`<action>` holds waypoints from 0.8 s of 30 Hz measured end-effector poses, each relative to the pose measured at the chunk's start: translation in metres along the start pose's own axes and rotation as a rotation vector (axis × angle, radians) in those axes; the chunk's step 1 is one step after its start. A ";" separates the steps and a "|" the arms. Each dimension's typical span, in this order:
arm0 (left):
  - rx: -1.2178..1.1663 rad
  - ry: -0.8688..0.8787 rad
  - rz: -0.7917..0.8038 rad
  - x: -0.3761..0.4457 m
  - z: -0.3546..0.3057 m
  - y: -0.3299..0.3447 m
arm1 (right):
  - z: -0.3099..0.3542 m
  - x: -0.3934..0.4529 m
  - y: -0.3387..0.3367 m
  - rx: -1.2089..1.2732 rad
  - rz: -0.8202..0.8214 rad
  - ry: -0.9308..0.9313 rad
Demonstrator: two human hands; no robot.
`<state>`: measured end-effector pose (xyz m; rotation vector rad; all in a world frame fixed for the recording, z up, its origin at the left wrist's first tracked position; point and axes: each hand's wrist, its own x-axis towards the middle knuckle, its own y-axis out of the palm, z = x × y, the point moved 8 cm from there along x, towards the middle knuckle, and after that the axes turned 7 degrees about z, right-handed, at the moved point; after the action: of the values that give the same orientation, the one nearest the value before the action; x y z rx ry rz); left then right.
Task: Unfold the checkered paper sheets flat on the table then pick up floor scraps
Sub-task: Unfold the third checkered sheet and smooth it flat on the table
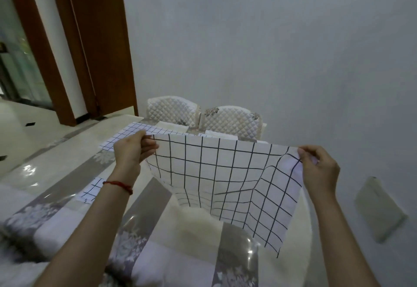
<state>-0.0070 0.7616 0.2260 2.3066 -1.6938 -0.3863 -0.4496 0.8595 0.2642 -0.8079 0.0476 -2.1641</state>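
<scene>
A white checkered paper sheet (pixel 216 173) with black grid lines hangs in the air above the table (pixel 180 241), creased and sagging toward me. My left hand (pixel 132 149) pinches its top left corner. My right hand (pixel 320 167) pinches its top right corner. Another checkered sheet (pixel 135 132) lies flat on the far part of the table, behind my left hand. A smaller checkered piece (pixel 92 190) lies on the table to the left of my left forearm.
The table has a glossy grey and cream floral cover. Two quilted white chairs (pixel 203 115) stand at its far end against a pale wall. A brown door frame (pixel 94 45) rises at the left. A pale flat object (pixel 381 207) lies low at the right.
</scene>
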 end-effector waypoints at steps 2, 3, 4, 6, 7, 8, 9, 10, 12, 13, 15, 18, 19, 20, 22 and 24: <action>0.010 -0.010 0.000 0.006 -0.003 0.008 | -0.008 0.007 0.007 -0.015 0.012 0.018; 0.016 -0.019 0.001 0.011 -0.003 0.012 | -0.013 0.012 0.012 -0.027 0.023 0.029; 0.021 -0.028 0.005 0.017 -0.003 0.016 | -0.018 0.017 0.017 -0.042 0.039 0.041; 0.037 -0.044 0.021 0.031 0.003 0.024 | -0.031 0.024 0.028 -0.076 0.082 0.069; 0.053 -0.055 0.030 0.039 0.009 0.028 | -0.040 0.027 0.035 -0.090 0.109 0.089; 0.073 -0.070 0.037 0.048 0.016 0.031 | -0.050 0.029 0.043 -0.103 0.132 0.114; 0.093 -0.091 0.042 0.057 0.026 0.034 | -0.061 0.030 0.051 -0.119 0.154 0.138; 0.109 -0.115 0.048 0.066 0.039 0.035 | -0.072 0.030 0.059 -0.136 0.176 0.162; 0.146 -0.170 0.054 0.083 0.068 0.034 | -0.096 0.028 0.077 -0.154 0.225 0.206; 0.170 -0.196 0.057 0.091 0.083 0.032 | -0.108 0.026 0.086 -0.154 0.252 0.228; 0.211 -0.252 0.065 0.106 0.115 0.028 | -0.136 0.020 0.105 -0.162 0.312 0.282; 0.256 -0.321 0.072 0.125 0.161 0.024 | -0.181 0.008 0.127 -0.201 0.366 0.383; 0.276 -0.335 0.088 0.130 0.173 0.024 | -0.195 0.004 0.132 -0.218 0.379 0.411; 0.298 -0.343 0.120 0.134 0.186 0.025 | -0.208 0.000 0.138 -0.238 0.393 0.435; 0.354 -0.351 0.201 0.142 0.210 0.025 | -0.233 -0.009 0.147 -0.278 0.413 0.483; 0.484 -0.322 0.230 0.148 0.232 0.014 | -0.253 -0.018 0.153 -0.299 0.415 0.522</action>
<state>-0.0597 0.6055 0.0051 2.4191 -2.4122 -0.3430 -0.4794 0.7118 0.0094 -0.3270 0.7519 -1.9284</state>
